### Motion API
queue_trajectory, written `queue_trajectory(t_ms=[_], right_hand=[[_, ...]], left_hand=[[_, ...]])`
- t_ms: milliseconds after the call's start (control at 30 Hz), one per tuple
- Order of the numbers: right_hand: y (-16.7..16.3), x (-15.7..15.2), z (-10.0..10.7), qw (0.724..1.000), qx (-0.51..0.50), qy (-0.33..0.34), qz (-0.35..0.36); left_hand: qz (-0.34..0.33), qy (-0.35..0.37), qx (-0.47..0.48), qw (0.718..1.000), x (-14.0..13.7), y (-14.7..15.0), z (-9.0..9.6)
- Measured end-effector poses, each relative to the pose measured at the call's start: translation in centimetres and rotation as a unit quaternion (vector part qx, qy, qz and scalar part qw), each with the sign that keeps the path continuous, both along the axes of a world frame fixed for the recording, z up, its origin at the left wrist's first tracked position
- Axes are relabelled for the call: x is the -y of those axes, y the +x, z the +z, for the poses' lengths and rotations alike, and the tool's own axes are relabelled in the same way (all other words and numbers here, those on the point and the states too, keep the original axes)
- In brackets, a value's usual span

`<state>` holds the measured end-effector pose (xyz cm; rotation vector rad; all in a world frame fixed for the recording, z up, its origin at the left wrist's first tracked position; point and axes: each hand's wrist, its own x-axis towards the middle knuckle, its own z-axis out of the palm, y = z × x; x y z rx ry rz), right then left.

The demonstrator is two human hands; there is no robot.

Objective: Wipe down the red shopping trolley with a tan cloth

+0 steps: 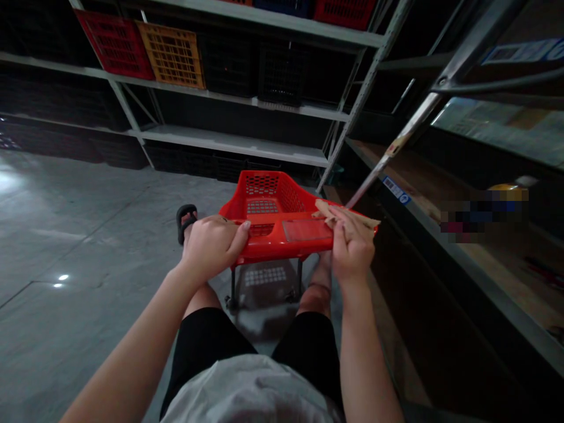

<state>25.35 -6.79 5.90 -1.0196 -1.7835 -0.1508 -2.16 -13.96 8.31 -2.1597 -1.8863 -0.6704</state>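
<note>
A red plastic shopping cart (264,252) stands right in front of me, its basket pointing away and holding nothing that I can see. My left hand (214,241) is closed around the left end of the cart's handle, thumb along the top. At the handle's right side, my right hand (352,244) is closed on a tan cloth (325,208), which is bunched under the fingers and pressed against the red plastic. A clear panel (304,230) is set into the handle between both hands. My right palm is hidden.
Ahead runs a white metal rack (238,141) with a red crate (117,44), a yellow crate (171,56) and dark crates. Close on my right is a shelf unit (423,200) with a metal post (396,147). Grey concrete floor (88,264) spreads to the left.
</note>
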Motion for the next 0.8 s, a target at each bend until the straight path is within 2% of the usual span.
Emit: queue_trajectory(t_ms=[100, 167, 300, 400, 500, 633, 700, 800], right_hand=[[1.8, -2.7, 1.2, 0.997, 0.025, -0.045, -0.054], [1.5, -2.7, 1.4, 0.997, 0.030, -0.051, -0.055], [-2.4, 1.4, 0.2, 0.999, -0.034, 0.023, -0.020], [-6.1, 4.9, 0.0, 0.999, -0.015, 0.036, 0.035], [-8.2, 6.1, 1.2, 0.996, 0.035, 0.015, 0.084], [-7.4, 5.4, 2.1, 0.991, 0.072, 0.003, 0.112], [-5.7, 4.8, 1.3, 0.989, 0.080, 0.027, 0.124], [-2.0, 2.9, -1.1, 0.989, 0.062, 0.087, 0.106]], left_hand=[[0.043, 0.042, 0.031, 0.998, -0.1, 2.1, -0.4], [0.059, 0.064, 0.045, 0.995, -0.2, 3.4, -0.4], [0.074, 0.102, 0.059, 0.990, -0.1, 5.7, -0.4], [0.070, 0.133, 0.080, 0.985, 0.3, 6.7, -0.5], [0.011, 0.141, 0.111, 0.984, 0.7, 6.5, -0.5], [-0.166, 0.129, 0.152, 0.966, 1.0, 4.9, -0.6], [-0.219, 0.155, 0.164, 0.949, 0.8, 4.5, -1.0], [-0.202, 0.203, 0.170, 0.943, 0.3, 4.7, -1.7]])
